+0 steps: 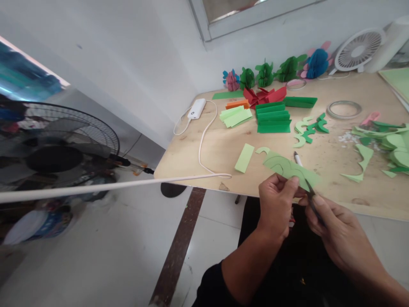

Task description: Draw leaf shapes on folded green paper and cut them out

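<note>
So, left to right: your power bank (197, 109) sits by the desk's (179, 157) left edge, close to the far left corner. Further in, the pale slips (235, 117) look untouched, straight-edged and with no curves cut. A loose pale strip (244, 158) lies nearer you, by the near edge, also uncut as far as I can see. Behind it all, a row of paper figures (265, 74) stands along the far edge, and those look finished to me. The green stack (273, 118) in front of them has straight edges too, so I'd count it as waiting.

Your left hand (276, 197) is closed, thumb and fingers pinching the sheet (284, 164) just over the near edge. That sheet has wavy lines drawn on it, and I'd say most of that outline is left to cut. The pen (298, 159) lies just past it. Your right hand (330, 221) is wrapped round the scissors (310, 195), blades at the sheet's right part; can't tell how wide they're open. Beyond, the curvy cut pieces (309, 131) seem done, and offcuts (398, 149) pile up toward the right.
</note>
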`<state>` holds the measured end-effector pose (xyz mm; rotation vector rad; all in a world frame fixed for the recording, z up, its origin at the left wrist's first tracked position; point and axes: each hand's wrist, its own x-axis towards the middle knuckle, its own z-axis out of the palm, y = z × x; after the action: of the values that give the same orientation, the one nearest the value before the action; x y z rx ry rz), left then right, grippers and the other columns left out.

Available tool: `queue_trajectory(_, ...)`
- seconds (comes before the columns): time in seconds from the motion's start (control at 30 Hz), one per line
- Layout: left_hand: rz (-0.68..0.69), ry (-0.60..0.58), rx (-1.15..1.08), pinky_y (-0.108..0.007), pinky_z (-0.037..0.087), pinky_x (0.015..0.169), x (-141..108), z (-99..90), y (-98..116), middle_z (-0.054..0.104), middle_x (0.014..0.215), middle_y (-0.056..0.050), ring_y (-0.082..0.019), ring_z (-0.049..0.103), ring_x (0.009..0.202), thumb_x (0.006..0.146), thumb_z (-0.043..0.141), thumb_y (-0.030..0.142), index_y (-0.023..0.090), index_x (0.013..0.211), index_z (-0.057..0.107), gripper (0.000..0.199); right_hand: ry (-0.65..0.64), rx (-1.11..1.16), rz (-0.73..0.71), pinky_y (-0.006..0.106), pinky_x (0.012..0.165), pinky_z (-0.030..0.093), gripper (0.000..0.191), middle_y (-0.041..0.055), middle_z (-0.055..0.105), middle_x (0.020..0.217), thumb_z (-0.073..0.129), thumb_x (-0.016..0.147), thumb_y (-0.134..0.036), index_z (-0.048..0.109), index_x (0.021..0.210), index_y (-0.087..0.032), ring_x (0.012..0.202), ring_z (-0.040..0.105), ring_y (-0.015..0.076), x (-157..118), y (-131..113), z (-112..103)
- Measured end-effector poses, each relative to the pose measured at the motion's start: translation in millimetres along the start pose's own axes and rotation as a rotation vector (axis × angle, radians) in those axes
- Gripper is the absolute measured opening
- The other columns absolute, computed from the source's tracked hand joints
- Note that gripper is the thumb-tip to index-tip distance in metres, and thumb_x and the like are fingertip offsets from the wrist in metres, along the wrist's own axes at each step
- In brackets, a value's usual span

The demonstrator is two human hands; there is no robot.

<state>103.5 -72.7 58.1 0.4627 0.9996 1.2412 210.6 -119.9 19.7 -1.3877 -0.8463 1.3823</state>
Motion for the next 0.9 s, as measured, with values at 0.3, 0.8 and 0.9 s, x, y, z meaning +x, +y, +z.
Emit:
queue_trajectory(0.3, -0.003, 0.001, -0.017, -0.027, 0.054, 0.057, -2.1, 1.9, 1.3, 0.064, 0.057, 0.0, -0.014, 0.064, 0.053, 0.066, 0.081, 0.046, 0.017, 0.065, 0.059, 0.037, 0.035, -0.004, -0.018, 0.026, 0.043, 0.027, 0.049, -0.0035, 0.037, 0.052, 0.065, 0.08, -0.06, 0.055, 0.054, -0.02, 0.049, 0.031, 0.0087, -0.4, -0.8, 2.5)
queue_trajectory(0.8, -0.025, 0.003, -0.064, -0.025, 0.051, 0.055, -1.2, 0.8, -1.2, 0.061, 0.058, 0.001, -0.009, 0.057, 0.049, 0.064, 0.084, 0.043, 0.015, 0.063, 0.058, 0.038, 0.002, 0.006, 0.007, 0.028, 0.046, 0.026, 0.05, -0.0033, 0.037, 0.052, 0.063, 0.084, -0.056, 0.05, 0.051, -0.02, 0.049, 0.031, 0.0083, -0.4, -1.3, 0.8)
queue_trajectory(0.9, -0.021, -0.004, -0.063, -0.024, 0.05, 0.053, -1.1, 0.7, -1.3, 0.059, 0.057, 0.002, -0.01, 0.058, 0.049, 0.065, 0.084, 0.042, 0.015, 0.065, 0.059, 0.036, 0.005, -0.001, 0.0, 0.028, 0.046, 0.026, 0.051, -0.0037, 0.036, 0.051, 0.061, 0.085, -0.057, 0.05, 0.051, -0.02, 0.049, 0.031, 0.0082, 0.1, -0.6, 0.7)
